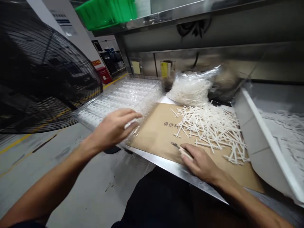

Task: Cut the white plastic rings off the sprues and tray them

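My right hand [199, 161] is closed around a small knife [186, 152] with a pale handle. Its short metal tip points left over the cardboard sheet [152, 133], close to the bench's front edge. My left hand [116, 128] is at the near edge of a clear plastic tray [123, 95], fingers stretched out and thumb apart, with nothing seen between them. Rows of small white pieces appear to lie in the tray's pockets. On the cardboard, beyond my right hand, spreads a heap of thin white plastic parts [209, 126].
Behind the heap sits a clear bag of white parts [190, 88]. A white bin [263, 139] with more parts stands at the right. A large caged fan [47, 72] is close on the left. Overhead, a green crate [106, 14] rests on a metal shelf [166, 17].
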Tool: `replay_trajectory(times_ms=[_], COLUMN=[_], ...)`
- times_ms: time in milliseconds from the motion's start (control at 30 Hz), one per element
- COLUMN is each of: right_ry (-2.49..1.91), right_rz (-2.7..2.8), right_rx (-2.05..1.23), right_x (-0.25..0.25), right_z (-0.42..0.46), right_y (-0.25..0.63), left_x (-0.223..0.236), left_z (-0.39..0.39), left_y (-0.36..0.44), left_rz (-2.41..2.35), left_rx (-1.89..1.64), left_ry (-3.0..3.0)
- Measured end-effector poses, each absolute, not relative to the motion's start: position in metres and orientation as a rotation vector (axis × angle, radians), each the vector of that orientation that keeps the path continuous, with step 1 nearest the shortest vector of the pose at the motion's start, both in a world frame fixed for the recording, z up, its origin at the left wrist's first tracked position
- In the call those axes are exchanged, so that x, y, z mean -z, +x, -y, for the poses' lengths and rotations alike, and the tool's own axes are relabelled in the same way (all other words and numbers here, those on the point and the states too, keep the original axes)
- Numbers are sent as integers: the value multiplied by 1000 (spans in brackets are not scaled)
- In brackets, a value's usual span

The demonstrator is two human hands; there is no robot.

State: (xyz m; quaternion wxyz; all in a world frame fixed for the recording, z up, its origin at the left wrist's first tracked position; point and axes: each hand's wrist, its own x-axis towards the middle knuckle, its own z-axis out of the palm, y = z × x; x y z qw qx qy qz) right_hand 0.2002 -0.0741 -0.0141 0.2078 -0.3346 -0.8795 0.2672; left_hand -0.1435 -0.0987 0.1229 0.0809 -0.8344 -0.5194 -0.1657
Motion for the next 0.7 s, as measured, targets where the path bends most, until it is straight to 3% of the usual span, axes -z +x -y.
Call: replay_trajectory(times_ms=[167, 333, 600, 700], right_ry=[-791, -763, -751, -713], right_rz=[2667, 2759, 2774, 2769], right_rx=[-562, -450, -398, -399], right_x=[16, 12, 8, 9], right_z=[81, 85, 91, 91], right_y=[196, 194, 190, 190], left_x=[-63, -27, -17, -29], left_z=[72, 20, 1, -9], left_y=[-75, -25, 1, 1], left_rz=[1607, 1880, 1929, 1838], left_rx=[502, 232, -20, 70], left_ry=[-2803, -2805, -2732, -2791])
